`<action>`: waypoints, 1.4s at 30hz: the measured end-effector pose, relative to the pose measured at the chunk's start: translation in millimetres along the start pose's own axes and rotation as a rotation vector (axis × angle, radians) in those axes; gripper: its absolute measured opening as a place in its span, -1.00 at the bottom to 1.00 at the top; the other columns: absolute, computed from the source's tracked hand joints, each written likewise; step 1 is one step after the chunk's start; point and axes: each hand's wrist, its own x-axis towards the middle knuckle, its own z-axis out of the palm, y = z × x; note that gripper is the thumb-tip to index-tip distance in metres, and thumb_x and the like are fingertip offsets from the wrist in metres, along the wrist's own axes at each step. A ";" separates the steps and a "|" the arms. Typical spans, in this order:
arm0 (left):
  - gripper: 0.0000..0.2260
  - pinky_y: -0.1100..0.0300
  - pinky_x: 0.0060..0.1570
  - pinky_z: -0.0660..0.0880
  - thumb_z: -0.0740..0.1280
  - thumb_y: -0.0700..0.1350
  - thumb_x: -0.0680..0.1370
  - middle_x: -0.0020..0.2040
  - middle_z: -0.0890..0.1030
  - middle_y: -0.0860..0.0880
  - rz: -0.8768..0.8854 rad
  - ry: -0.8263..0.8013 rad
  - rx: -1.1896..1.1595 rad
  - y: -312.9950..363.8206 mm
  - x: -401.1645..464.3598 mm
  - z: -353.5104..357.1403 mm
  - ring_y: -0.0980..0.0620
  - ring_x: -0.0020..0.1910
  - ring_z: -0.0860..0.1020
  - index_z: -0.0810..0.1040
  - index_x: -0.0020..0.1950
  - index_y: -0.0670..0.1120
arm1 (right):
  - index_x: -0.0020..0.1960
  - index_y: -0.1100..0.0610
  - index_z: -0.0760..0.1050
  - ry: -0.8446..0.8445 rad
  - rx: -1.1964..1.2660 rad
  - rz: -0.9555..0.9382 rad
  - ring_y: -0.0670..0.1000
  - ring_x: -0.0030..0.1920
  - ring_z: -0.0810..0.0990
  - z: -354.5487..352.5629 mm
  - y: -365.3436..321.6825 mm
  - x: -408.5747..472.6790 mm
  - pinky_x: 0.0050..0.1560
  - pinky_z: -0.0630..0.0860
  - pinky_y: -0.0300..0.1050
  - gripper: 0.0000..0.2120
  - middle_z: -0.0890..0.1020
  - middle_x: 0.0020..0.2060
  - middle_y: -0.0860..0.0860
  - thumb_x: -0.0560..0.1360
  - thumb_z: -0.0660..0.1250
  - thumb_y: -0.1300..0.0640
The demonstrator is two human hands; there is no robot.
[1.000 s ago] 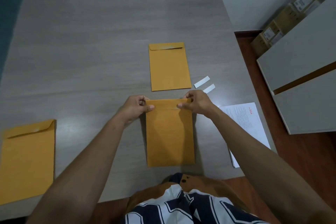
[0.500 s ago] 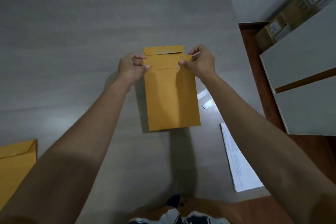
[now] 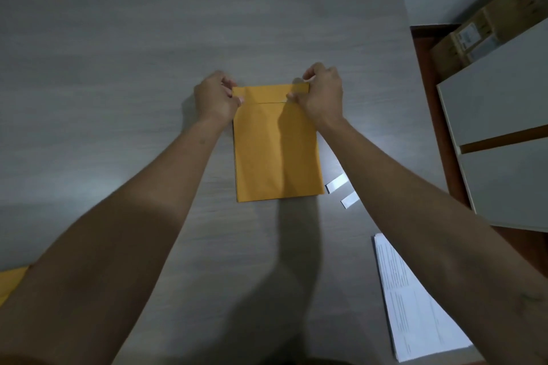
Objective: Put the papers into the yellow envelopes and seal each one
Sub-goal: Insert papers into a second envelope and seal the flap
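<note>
A yellow envelope [image 3: 277, 151] with its flap folded down lies in the middle of the grey table [image 3: 118, 68], squarely on top of another yellow envelope that it hides. My left hand [image 3: 215, 98] pinches its top left corner. My right hand [image 3: 321, 95] pinches its top right corner. A stack of white printed papers [image 3: 412, 305] lies at the right, near the table's front edge. A corner of a third yellow envelope [image 3: 10, 281] shows at the far left, behind my left forearm.
Two white peel-off strips [image 3: 336, 182] lie just right of the envelope. Beyond the table's right edge stand a white cabinet [image 3: 504, 127] and cardboard boxes [image 3: 489, 27] on a brown floor.
Both hands carried the sealed envelope away from me and set it on the envelope that lay farther out. The view shifted forward, so the left envelope is nearly out of frame.
</note>
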 end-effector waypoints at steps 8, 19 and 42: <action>-0.75 0.02 -0.05 0.42 0.23 -0.32 0.56 0.07 0.50 -0.17 0.593 -0.028 0.532 -5.0 -31.6 12.2 -0.17 0.07 0.46 0.57 0.17 -0.15 | -0.07 0.20 0.61 0.093 -0.292 -0.473 0.14 -0.06 0.51 21.8 8.9 -16.9 -0.16 0.49 -0.01 -0.83 0.61 -0.13 0.11 0.47 0.28 0.37; -0.57 -0.01 0.18 0.38 0.15 -0.05 0.57 0.23 0.49 -0.13 0.586 -0.019 0.694 -17.7 -57.7 23.9 -0.11 0.27 0.43 0.42 0.42 -0.15 | 0.20 0.28 0.55 0.112 -0.469 -0.675 0.18 -0.05 0.56 28.9 28.5 -39.5 -0.06 0.57 0.05 -0.68 0.64 0.07 0.15 0.50 0.17 0.33; -0.61 0.03 0.27 0.29 0.31 -0.07 0.53 0.35 0.47 -0.08 0.244 -0.008 0.444 -35.2 -122.0 -51.3 -0.09 0.36 0.37 0.48 0.34 -0.12 | 0.49 0.16 0.18 -0.192 -0.597 -0.353 0.20 0.37 0.28 23.5 -40.8 -125.8 0.28 0.39 0.05 -0.45 0.31 0.40 0.18 0.52 0.19 0.28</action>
